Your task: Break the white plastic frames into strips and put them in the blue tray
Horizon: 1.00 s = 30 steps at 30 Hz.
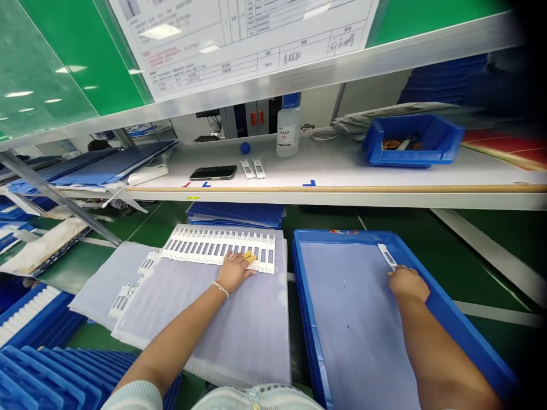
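The head view shows a white shelf spanning the width behind the work. Below its front edge, to the right, is a blue tray lined with a pale sheet; to the left is a stack of translucent sheets. Along that stack's far edge runs a row of white strips with dark windows, set side by side. On the shelf, a blue bin stands towards the right end and a bottle near the middle. The left hand lies over the right half of the row, fingers slightly bent; whether it pinches a strip I cannot tell. The right hand has its fingers closed on the near end of a single strip, by the tray's far right corner. A phone lies near the shelf's front edge, beside two loose strips.
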{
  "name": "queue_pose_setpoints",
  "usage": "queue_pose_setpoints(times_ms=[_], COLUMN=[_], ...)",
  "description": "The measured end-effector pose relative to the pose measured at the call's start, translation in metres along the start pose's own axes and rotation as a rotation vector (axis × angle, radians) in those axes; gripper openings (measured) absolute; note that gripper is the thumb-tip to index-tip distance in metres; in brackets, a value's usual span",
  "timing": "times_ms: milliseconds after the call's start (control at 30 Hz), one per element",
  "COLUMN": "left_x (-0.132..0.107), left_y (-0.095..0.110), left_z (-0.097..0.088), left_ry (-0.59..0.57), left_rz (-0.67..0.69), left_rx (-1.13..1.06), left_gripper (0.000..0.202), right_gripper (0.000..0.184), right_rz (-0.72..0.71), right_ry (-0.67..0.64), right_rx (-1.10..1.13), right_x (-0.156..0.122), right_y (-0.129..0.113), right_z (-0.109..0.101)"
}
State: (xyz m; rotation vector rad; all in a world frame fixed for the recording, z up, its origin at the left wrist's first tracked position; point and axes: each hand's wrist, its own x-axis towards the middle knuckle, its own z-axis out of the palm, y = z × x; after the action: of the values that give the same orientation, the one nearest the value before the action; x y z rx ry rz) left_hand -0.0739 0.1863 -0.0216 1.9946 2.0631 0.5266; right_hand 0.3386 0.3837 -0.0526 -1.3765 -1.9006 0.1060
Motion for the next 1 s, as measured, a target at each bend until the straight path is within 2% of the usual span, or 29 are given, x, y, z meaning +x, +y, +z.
queue_pose_setpoints(times_ms=[100, 133, 200, 267, 400, 467, 500, 567, 633, 700, 800, 900, 1000], left_x=[-0.007, -0.010, -0.017, -0.026, -0.051, -0.065, -0.071, -0.082, -0.093, -0.103, -0.117, -0.126, -0.132], left_y=[0.009, 0.013, 0.026, 0.045, 0.095, 0.117, 0.126, 0.137, 0.140, 0.137, 0.126, 0.113, 0.099], left_z=[-0.009, -0.012, -0.018, -0.024, -0.037, -0.049, -0.056, -0.073, -0.090, -0.107, -0.126, -0.140, -0.151], left_ry=[0.016, 0.008, -0.057, -0.214, -0.650, -0.827, -0.874, -0.850, -0.756, -0.666, -0.537, -0.394, -0.264], left_rz=[-0.018, -0.023, -0.030, -0.032, -0.038, -0.121, -0.177, -0.247, -0.251, -0.204, -0.109, -0.058, -0.037], left_rx=[-0.222, -0.312, -0.518, -0.751, -1.170, -1.510, -1.701, -1.972, -2.069, -2.073, -2.044, -2.038, -2.026], left_gripper=[0.055, 0.060, 0.068, 0.074, 0.085, 0.080, 0.074, 0.060, 0.053, 0.051, 0.058, 0.062, 0.062], right_gripper=[0.033, 0.032, 0.029, 0.026, 0.024, 0.025, 0.023, 0.021, 0.021, 0.023, 0.032, 0.037, 0.037], right_rz=[0.159, 0.178, 0.107, -0.153, -0.818, -1.000, -1.056, -1.095, -1.033, -0.916, -0.763, -0.657, -0.632], right_ry=[0.073, 0.083, 0.047, -0.076, -0.244, -0.319, -0.347, -0.308, -0.176, -0.033, 0.077, 0.117, 0.104], right_rx=[-0.107, -0.118, -0.059, 0.170, 0.491, 0.560, 0.578, 0.597, 0.596, 0.611, 0.693, 0.771, 0.842], right_x=[-0.009, -0.012, -0.019, -0.028, -0.041, -0.042, -0.041, -0.042, -0.047, -0.059, -0.082, -0.107, -0.129], right_y=[0.013, 0.008, -0.019, -0.067, -0.181, -0.225, -0.240, -0.261, -0.273, -0.284, -0.302, -0.323, -0.346], right_z=[0.008, 0.008, 0.002, -0.012, -0.053, -0.068, -0.073, -0.078, -0.081, -0.084, -0.089, -0.089, -0.085])
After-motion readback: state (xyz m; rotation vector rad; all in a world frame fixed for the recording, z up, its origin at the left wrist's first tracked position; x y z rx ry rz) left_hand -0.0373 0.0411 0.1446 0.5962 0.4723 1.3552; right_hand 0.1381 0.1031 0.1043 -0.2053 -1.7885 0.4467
